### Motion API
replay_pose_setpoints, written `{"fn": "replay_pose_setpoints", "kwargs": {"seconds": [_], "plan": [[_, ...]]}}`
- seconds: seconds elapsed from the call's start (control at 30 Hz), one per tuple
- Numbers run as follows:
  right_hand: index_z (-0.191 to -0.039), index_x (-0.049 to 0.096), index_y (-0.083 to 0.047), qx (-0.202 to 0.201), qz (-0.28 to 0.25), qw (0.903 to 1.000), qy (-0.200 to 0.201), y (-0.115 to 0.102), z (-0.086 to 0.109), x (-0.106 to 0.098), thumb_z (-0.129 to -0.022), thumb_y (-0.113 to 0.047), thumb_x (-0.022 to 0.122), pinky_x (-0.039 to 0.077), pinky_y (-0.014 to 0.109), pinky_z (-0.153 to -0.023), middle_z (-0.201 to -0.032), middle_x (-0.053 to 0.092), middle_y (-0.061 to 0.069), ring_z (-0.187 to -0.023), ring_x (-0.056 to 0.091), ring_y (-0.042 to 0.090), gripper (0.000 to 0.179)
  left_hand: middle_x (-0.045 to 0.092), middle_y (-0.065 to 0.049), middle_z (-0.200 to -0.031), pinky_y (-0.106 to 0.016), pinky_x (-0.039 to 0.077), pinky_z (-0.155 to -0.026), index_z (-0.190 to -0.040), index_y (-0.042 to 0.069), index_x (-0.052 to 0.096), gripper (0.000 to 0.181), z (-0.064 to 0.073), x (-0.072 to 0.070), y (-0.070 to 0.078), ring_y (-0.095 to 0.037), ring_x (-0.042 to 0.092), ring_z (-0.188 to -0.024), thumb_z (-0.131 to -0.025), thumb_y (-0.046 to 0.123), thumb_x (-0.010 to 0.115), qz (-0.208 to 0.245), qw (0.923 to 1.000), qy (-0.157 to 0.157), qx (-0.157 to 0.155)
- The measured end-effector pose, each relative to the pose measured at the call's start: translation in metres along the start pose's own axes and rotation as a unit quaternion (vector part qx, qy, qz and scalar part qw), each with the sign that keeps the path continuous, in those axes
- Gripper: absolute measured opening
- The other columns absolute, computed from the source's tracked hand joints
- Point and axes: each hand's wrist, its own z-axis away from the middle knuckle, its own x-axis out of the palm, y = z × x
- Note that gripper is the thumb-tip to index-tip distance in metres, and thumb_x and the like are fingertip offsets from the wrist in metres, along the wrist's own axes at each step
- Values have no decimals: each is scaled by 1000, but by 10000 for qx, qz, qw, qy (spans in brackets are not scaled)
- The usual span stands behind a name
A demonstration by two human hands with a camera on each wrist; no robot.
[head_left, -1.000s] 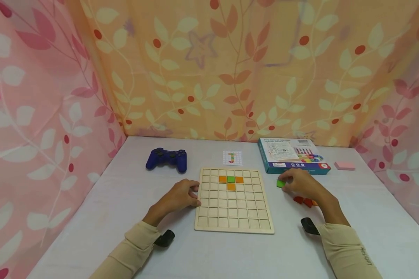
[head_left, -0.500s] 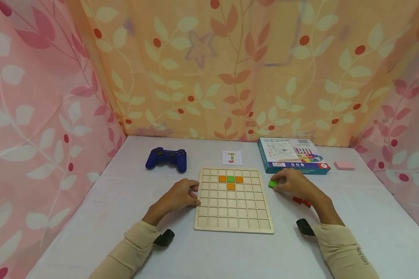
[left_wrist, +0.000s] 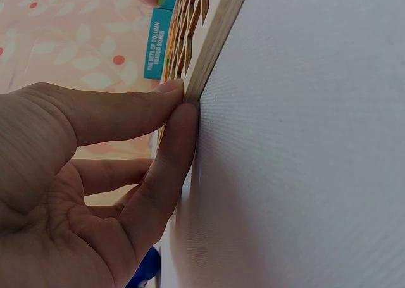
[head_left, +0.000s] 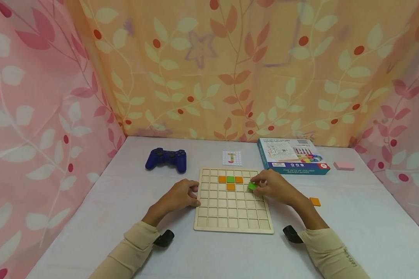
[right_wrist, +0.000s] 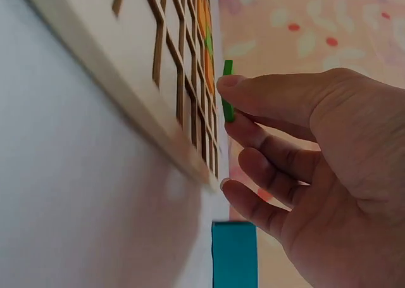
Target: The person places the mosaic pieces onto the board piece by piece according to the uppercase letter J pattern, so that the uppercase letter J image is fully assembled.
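A pale wooden grid board lies flat in the middle of the table. Set in its upper squares are a green tile and three orange tiles in a T shape. At the board's left edge, my left hand holds the rim with thumb and finger, as the left wrist view shows. My right hand pinches a green square tile between thumb and fingertips, above the board's upper right squares. Seen edge-on in the right wrist view, that tile is clear of the grid.
Behind the board lies a small pattern card with a coloured figure. A blue game controller is at the back left. A flat box and a pink block lie at the back right. An orange tile shows beside the right forearm.
My right hand has carried the green tile leftward from the table to over the board. Its forearm now covers the red pieces. The left hand has stayed at the board's edge.
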Motion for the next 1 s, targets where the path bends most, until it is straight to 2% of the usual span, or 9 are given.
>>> {"fn": "replay_pose_setpoints", "kwargs": {"seconds": [0.4,0.53,0.73,1.0], "plan": [[-119,81,-7,-316,79,9995,6,-33,-3,24,-92,-16,83,49,42,-97,-112,75,1,-113,56,23,28,64,-10,-117,-29,61,-78,-145,-9,57,71,1,0,1,-15,70,-96,-82,-2,88,30,10000,-10,-72],[-120,81,-7,-399,192,9990,-46,-38,-4,29,-94,-15,82,51,41,-95,-116,75,3,-112,56,24,28,64,-11,-119,-30,62,-77,-145,-10,57,71,2,0,2,-16,71,-97,-82,-4,88,132,9999,-24,-79],[-116,82,-7,-709,375,9968,-58,-41,-7,38,-93,-11,81,50,38,-92,-111,75,1,-107,57,21,23,64,-12,-121,-30,62,-77,-146,-10,56,72,2,0,2,-17,71,-97,-82,-3,88,161,9998,-14,-110],[-115,82,-8,-679,453,9966,62,-47,-5,43,-91,-11,84,50,37,-90,-111,75,0,-105,56,20,25,63,-11,-120,-30,62,-78,-146,-9,56,72,2,0,2,-16,71,-97,-82,-2,89,93,9999,-8,-127]]}}
